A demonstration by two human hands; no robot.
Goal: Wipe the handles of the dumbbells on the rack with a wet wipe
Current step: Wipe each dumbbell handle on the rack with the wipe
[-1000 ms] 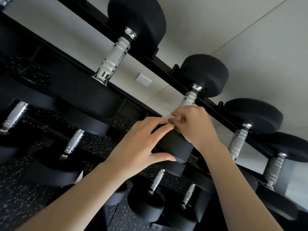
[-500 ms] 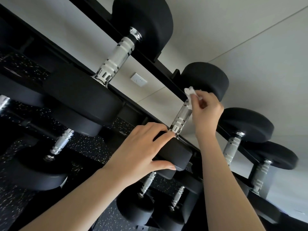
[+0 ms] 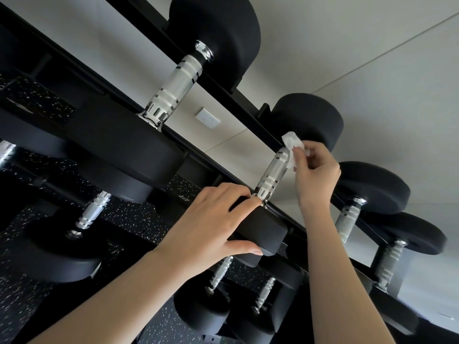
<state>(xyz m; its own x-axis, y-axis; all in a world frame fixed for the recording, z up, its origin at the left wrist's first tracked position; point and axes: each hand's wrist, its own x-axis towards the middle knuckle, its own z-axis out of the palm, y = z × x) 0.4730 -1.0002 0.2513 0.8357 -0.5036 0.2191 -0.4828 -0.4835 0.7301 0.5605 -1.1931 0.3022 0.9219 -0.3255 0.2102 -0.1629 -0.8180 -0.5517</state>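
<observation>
The right hand (image 3: 315,170) pinches a crumpled white wet wipe (image 3: 293,145) against the far end of a knurled chrome handle (image 3: 274,173). The left hand (image 3: 211,224) grips that dumbbell's black near head (image 3: 263,232), thumb curled beneath.

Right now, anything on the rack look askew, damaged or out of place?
Nothing stands out. On the rack, each visible dumbbell sits in its row, with no damage showing. The left hand grips one dumbbell head; the right hand pinches the wet wipe against that dumbbell's handle.

place: gym | shown by: tiered black rack (image 3: 82,80) of dumbbells (image 3: 173,88) | speckled rubber floor (image 3: 139,214)
</observation>
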